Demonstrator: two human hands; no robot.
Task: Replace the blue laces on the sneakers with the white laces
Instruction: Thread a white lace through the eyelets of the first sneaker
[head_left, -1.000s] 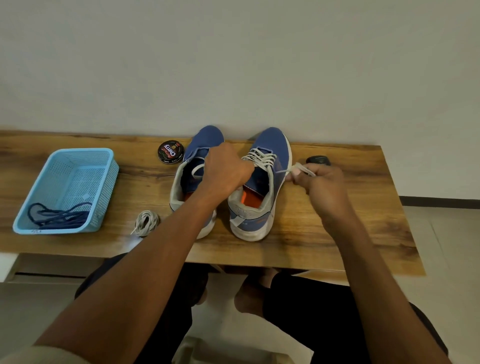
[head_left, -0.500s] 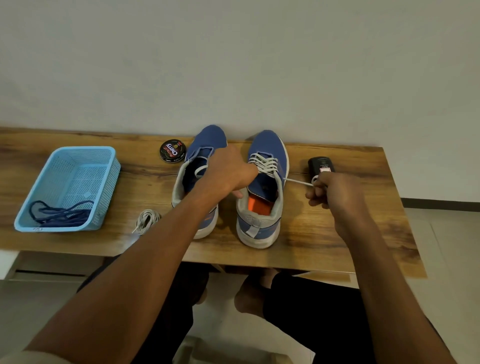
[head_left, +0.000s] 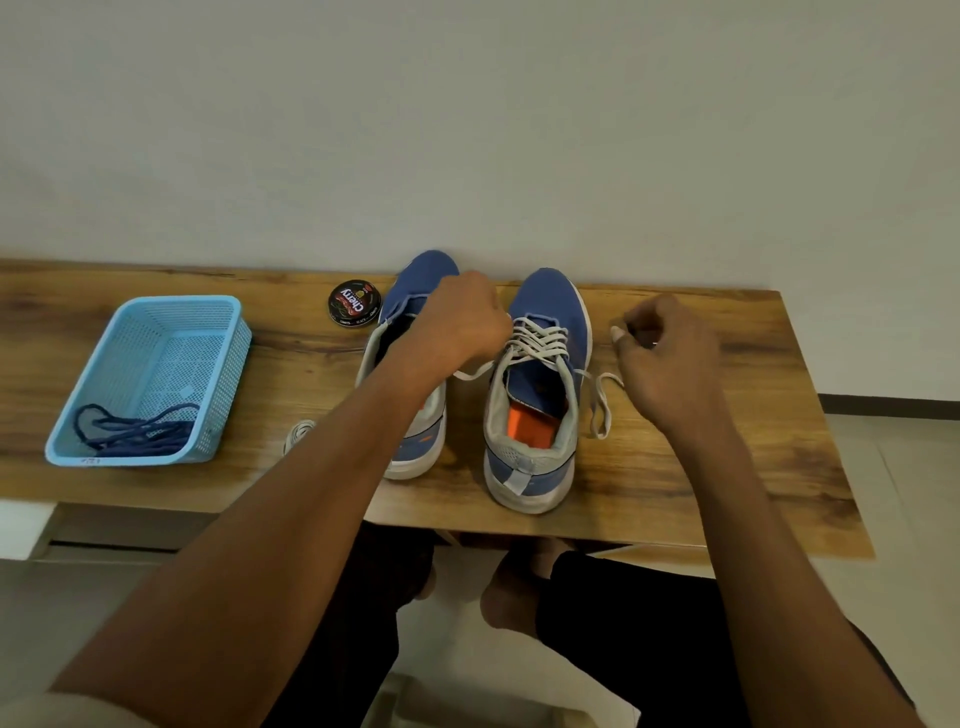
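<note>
The right hand no longer pulls the white lace taut: that end now lies slack on the table in a loop beside the right sneaker, and the hand hovers farther back with fingers curled, covering the small black object seen earlier. The left hand has shifted toward the lacing, its lace end trailing out beneath it.

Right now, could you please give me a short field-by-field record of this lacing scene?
right sneaker: white lace threaded, its ends loose
left sneaker: partly hidden by the left arm; lacing cannot be told
left hand: over the sneakers, fingers curled, grip hidden
right hand: above the table, apparently pinching a lace end
basket: holds blue laces
spare white lace: bundled on the table
polish tin: behind the left sneaker
</note>
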